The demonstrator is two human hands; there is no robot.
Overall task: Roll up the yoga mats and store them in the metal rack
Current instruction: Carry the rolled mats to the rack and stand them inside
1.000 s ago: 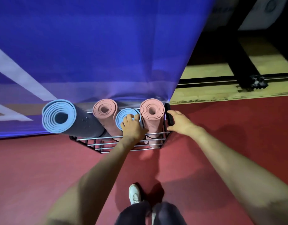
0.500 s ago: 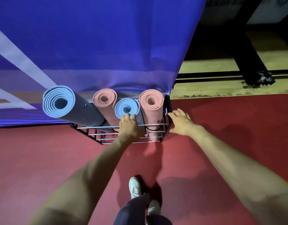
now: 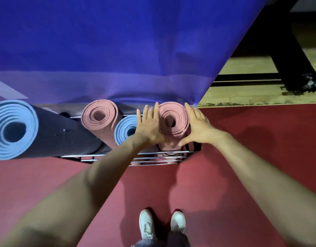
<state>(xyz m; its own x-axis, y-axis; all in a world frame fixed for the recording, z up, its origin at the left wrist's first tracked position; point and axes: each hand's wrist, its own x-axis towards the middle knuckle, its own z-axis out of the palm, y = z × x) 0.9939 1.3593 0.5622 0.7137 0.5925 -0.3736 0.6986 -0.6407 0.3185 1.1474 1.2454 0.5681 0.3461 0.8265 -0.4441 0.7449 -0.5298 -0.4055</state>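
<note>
Hands [image 3: 150,128] [image 3: 198,128] flat against pink mat [image 3: 176,113]

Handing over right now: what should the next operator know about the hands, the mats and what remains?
Left hand: open, fingers straight, against the left side of the right pink mat.
Right hand: open, at that mat's right side, thumb on its front.
Mats: four rolled, standing in the metal rack: large blue mat leaning left, left pink mat, small blue mat, right pink mat.
Done: every visible mat is rolled and racked.
Left: probably settle the right pink mat, then let go.
</note>
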